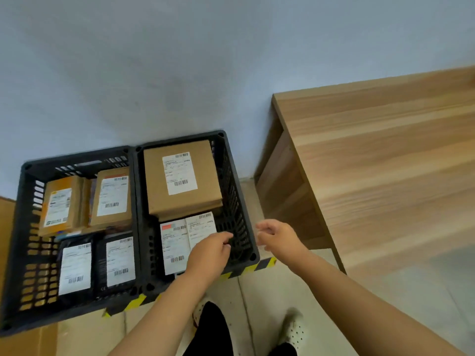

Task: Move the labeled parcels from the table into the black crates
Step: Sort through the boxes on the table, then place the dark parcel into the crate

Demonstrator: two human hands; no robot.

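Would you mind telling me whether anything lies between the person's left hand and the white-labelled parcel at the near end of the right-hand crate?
Nothing visible does. The left hand hovers directly over the white-labelled parcel inside the right crate, which is open at the top. The brown box sits farther back in that crate, out of the way. The right hand is outside the crate's rim.

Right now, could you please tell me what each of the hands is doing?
Left hand: loosely curled, holding nothing, over the right black plastic crate.
Right hand: open, empty.

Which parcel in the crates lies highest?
The big brown box at the far end of the right crate; it rests on another box, near rim level.
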